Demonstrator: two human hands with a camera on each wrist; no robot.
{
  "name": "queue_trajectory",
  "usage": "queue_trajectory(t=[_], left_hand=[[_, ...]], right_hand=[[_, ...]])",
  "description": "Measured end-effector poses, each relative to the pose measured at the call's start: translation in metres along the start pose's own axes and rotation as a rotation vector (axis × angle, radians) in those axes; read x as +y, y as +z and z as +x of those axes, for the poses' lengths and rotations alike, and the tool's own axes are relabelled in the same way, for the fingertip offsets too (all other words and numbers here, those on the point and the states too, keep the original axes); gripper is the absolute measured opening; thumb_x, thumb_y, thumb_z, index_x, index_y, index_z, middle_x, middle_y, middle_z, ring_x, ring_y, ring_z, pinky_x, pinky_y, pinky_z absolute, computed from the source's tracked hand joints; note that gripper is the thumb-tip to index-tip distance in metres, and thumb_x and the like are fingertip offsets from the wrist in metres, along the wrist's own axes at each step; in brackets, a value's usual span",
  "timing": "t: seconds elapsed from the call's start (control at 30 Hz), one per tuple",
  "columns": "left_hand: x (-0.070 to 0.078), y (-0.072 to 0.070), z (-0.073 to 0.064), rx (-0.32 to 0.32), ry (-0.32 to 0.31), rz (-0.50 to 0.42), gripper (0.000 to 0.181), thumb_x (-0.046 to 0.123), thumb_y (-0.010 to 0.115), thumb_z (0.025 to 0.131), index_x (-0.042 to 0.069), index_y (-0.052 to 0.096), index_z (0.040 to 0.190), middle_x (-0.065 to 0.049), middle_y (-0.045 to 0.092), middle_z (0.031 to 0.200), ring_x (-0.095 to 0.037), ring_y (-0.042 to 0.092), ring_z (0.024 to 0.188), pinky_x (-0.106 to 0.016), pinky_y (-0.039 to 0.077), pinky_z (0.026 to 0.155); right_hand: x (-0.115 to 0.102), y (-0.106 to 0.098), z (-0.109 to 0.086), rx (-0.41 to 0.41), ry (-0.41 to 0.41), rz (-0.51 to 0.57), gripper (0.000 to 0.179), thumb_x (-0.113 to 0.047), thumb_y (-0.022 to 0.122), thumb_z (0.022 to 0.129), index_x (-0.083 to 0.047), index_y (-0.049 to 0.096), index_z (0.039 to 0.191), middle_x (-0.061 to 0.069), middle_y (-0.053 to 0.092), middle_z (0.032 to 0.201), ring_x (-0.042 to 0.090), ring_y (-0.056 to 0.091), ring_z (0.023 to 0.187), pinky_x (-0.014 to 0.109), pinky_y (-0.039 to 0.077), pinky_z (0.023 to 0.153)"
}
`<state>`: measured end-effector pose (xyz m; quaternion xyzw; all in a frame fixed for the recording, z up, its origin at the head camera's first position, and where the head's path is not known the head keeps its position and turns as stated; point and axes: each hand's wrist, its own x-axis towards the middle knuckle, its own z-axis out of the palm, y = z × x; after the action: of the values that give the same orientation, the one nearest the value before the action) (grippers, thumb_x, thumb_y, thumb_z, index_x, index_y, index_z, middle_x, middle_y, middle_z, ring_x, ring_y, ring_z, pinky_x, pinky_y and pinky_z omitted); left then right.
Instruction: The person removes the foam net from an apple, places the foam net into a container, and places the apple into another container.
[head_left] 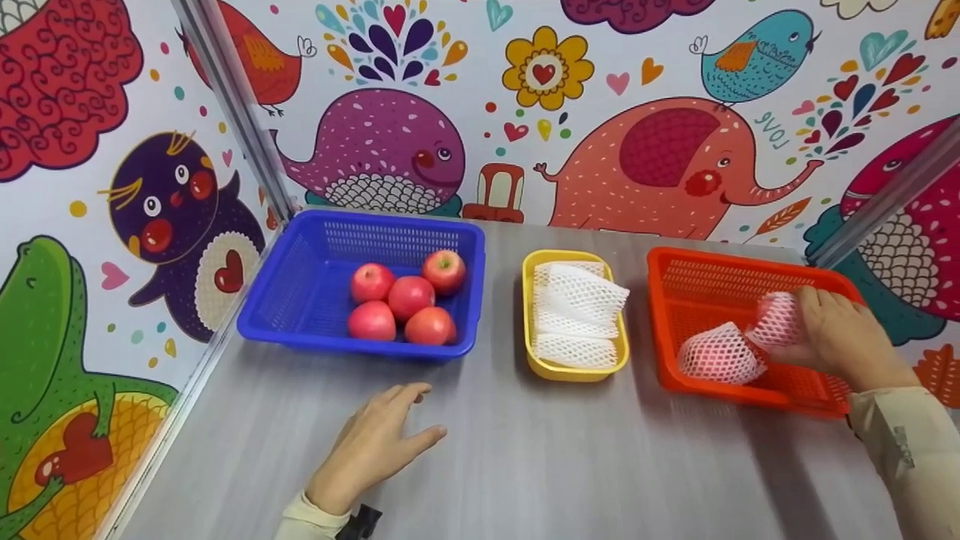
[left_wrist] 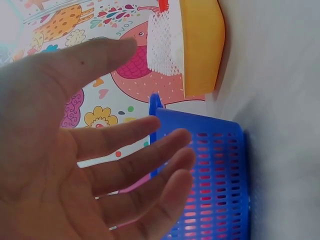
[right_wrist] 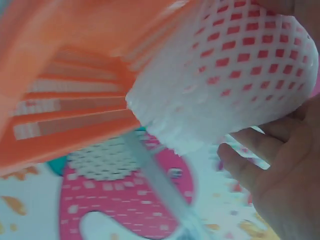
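Observation:
My right hand (head_left: 844, 334) grips an apple in a white foam net (head_left: 777, 321) over the red basket (head_left: 814, 386). In the right wrist view the netted apple (right_wrist: 250, 65) fills the upper right, fingers curled about it. Another netted apple (head_left: 721, 356) lies in the same basket, to the left. My left hand (head_left: 375, 442) hovers in front of the blue basket (head_left: 300, 337), its fingers spread and holding nothing. Inside the blue basket several bare red apples (head_left: 411, 298) sit toward the right.
Between the two baskets stands a yellow container (head_left: 577, 373) with white foam nets (head_left: 574, 307) piled in it. The grey table (head_left: 525, 465) meets patterned walls at the back and left. Metal posts (head_left: 240, 105) mark the corners.

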<state>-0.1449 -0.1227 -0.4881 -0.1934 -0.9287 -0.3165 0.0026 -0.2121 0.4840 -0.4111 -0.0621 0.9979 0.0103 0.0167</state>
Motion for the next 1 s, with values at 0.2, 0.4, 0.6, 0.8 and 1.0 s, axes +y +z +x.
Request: queue_trajectory(t=[0.2,0.4,0.6,0.8,1.0], left_hand=[[0.003,0.000,0.000,0.009,0.015,0.009,0.053,0.044,0.077,0.086,0.012,0.063,0.126,-0.001,0.067,0.112,-0.025,0.064,0.100,-0.047,0.051,0.080],[0.005,0.000,0.002,0.004,0.024,-0.001,0.053,0.044,0.077,0.086,0.012,0.063,0.126,-0.001,0.067,0.112,-0.026,0.064,0.100,-0.048,0.051,0.080],[0.007,0.003,0.004,-0.019,0.024,0.000,0.052,0.042,0.077,0.086,0.011,0.064,0.126,-0.001,0.067,0.112,-0.024,0.064,0.101,-0.047,0.052,0.081],[0.009,0.006,0.006,-0.034,0.038,-0.009,0.054,0.044,0.076,0.086,0.009,0.064,0.126,-0.003,0.067,0.114,-0.026,0.063,0.103,-0.049,0.051,0.082],[0.012,0.009,0.006,-0.053,0.058,-0.009,0.054,0.045,0.075,0.087,0.008,0.064,0.125,-0.004,0.067,0.114,-0.025,0.063,0.104,-0.049,0.051,0.083]], right_hand=[[-0.052,-0.018,-0.016,0.185,-0.165,0.051,0.101,-0.037,0.095,0.064,0.005,0.039,0.136,0.028,0.050,0.114,0.044,0.050,0.099,0.066,0.047,0.082],[-0.105,-0.018,-0.032,0.299,-0.277,0.128,0.095,-0.027,0.094,0.062,-0.006,0.045,0.140,0.017,0.050,0.115,0.030,0.052,0.093,0.052,0.053,0.073],[-0.155,-0.005,-0.044,0.291,-0.388,0.130,0.098,-0.033,0.094,0.058,-0.010,0.048,0.141,0.014,0.050,0.123,0.030,0.053,0.103,0.054,0.050,0.085],[-0.199,0.025,-0.047,0.246,-0.448,0.150,0.099,-0.039,0.092,0.057,-0.012,0.048,0.142,0.009,0.052,0.124,0.024,0.053,0.106,0.053,0.047,0.094],[-0.233,0.071,-0.047,0.262,-0.512,0.214,0.101,-0.036,0.092,0.052,-0.011,0.050,0.140,0.007,0.052,0.122,0.023,0.055,0.102,0.048,0.048,0.087]])
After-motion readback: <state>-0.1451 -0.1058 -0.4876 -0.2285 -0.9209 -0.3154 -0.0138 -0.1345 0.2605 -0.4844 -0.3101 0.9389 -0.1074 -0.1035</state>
